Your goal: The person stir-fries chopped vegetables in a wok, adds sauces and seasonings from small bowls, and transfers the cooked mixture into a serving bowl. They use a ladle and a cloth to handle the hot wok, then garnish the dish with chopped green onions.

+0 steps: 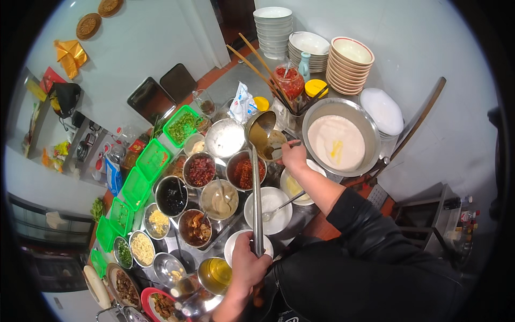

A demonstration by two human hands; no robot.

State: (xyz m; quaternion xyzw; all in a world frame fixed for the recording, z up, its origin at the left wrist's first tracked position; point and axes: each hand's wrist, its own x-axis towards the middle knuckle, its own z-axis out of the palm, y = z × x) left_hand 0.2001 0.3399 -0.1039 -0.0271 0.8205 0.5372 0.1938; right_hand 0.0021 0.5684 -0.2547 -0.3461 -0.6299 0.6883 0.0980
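Observation:
My left hand [250, 259] is closed round the lower handle of a long metal ladle [257, 201]. The ladle's bowl [262, 125] is tilted over the near rim area of a jar or bowl of brown paste [275, 147]. Beside it my right hand [293, 156] grips a dark-handled utensil [295, 143] whose other end is in the brown paste. Below the ladle's handle stand a white bowl with a metal spoon [277, 211] and another white bowl [235, 245]. Near my right forearm is a white bowl with pale yellow contents [295, 187].
A large metal pot of pale liquid [336, 139] stands at the right. Stacked bowls [349, 70], a jar of red chili [289, 82] and long chopsticks [257, 54] stand at the back. Metal bowls of seasonings [200, 170] and green plastic trays [153, 160] fill the left.

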